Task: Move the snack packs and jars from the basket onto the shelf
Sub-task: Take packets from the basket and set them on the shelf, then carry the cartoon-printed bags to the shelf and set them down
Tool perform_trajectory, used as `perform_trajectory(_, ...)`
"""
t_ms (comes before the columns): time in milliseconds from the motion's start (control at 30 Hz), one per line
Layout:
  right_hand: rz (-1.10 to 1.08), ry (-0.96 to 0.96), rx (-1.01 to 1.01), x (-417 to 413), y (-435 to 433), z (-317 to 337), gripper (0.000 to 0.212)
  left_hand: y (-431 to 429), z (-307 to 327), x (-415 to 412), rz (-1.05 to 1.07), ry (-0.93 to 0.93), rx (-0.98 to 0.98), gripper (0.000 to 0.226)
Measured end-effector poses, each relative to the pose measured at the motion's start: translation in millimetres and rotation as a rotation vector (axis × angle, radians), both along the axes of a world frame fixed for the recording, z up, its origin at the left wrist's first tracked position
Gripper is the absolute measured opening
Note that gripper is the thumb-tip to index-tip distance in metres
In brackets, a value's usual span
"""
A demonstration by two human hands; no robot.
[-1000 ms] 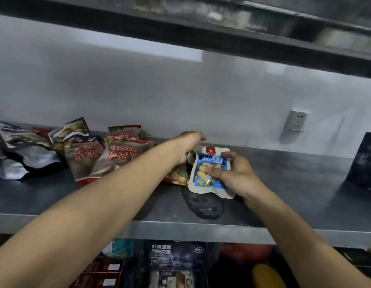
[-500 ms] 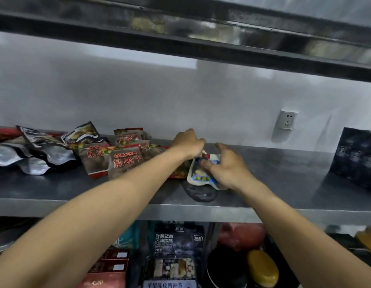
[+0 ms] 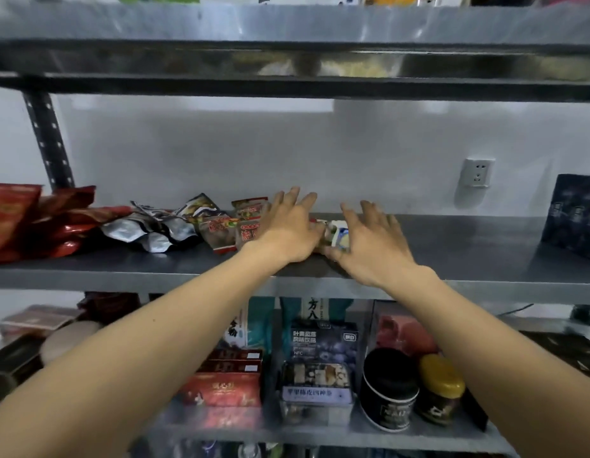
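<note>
The white-and-blue snack pack [image 3: 339, 233] lies on the shelf [image 3: 468, 249], in the gap between the two hands and close behind the shelf's front edge. The left hand [image 3: 288, 226] and the right hand [image 3: 369, 239] are both released, fingers straight and splayed, palms down. The thumbs sit right at the pack's sides, though I cannot tell whether they touch it. This pack looks placed.

Just left of the left hand are the red-brown packs [image 3: 226, 226], then the silver pouches [image 3: 155, 228] and the red bags [image 3: 39, 219] further out, so a good part of the snack-pack work appears done. No jar stands on this level and the basket is out of view, so what is left cannot be counted.

Right of the right hand the shelf is bare metal up to a dark box [image 3: 574, 213] well away, which is the open room for more items. The wall is close beyond the fingertips. The upper shelf [image 3: 287, 87] leaves generous headroom above the hands. Below the forearms, a black jar [image 3: 389, 388] and a yellow-lidded jar [image 3: 440, 388] stand on the lower shelf [image 3: 419, 436].
</note>
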State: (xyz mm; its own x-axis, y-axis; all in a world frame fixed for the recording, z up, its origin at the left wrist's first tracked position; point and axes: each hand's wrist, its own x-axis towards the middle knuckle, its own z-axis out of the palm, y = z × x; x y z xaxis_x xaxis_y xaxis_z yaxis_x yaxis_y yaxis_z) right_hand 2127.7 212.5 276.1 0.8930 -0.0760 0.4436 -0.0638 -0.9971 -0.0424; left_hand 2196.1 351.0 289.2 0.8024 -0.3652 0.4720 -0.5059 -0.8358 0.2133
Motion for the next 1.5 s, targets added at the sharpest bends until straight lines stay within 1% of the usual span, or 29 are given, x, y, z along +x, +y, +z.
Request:
perform_trajectory(100,0.072,-0.012,0.064,-12,27,-2,0.084,33,-6,-25,0.043,-0.056,0.000,0.063)
perform_trajectory(200,0.133,-0.021,0.107,-22,60,0,0.083,70,-7,-48,0.143,-0.093,0.029,0.064)
perform_trajectory(333,0.196,-0.038,0.074,-40,117,-2,0.083,131,-10,-79,0.288,-0.149,0.083,0.067)
perform_trajectory(433,0.247,-0.058,0.042,-52,166,-1,0.083,184,-8,-103,0.386,-0.195,0.083,0.071)
perform_trajectory(600,0.373,-0.140,0.060,-83,279,-3,0.086,298,-15,-158,0.515,-0.294,0.078,0.074)
perform_trajectory(700,0.505,-0.163,0.147,-110,365,-9,0.088,388,-18,-197,0.621,-0.308,0.095,0.075)
perform_trajectory(867,0.695,-0.166,0.224,-150,510,-28,0.087,526,-34,-270,0.795,-0.296,0.103,0.074)
perform_trajectory(1000,0.872,-0.093,0.271,-178,612,-48,0.085,615,-58,-321,0.953,-0.236,0.089,0.074)
perform_trajectory(1200,1.118,0.075,0.371,-204,738,-85,0.082,713,-98,-369,1.143,-0.169,-0.016,0.070)
perform_trajectory(1400,1.291,0.304,0.415,-189,834,-135,0.082,786,-148,-375,1.297,-0.070,-0.099,0.069)
perform_trajectory(1500,1.354,0.431,0.441,-172,878,-166,0.081,815,-171,-364,1.358,-0.004,-0.193,0.068)
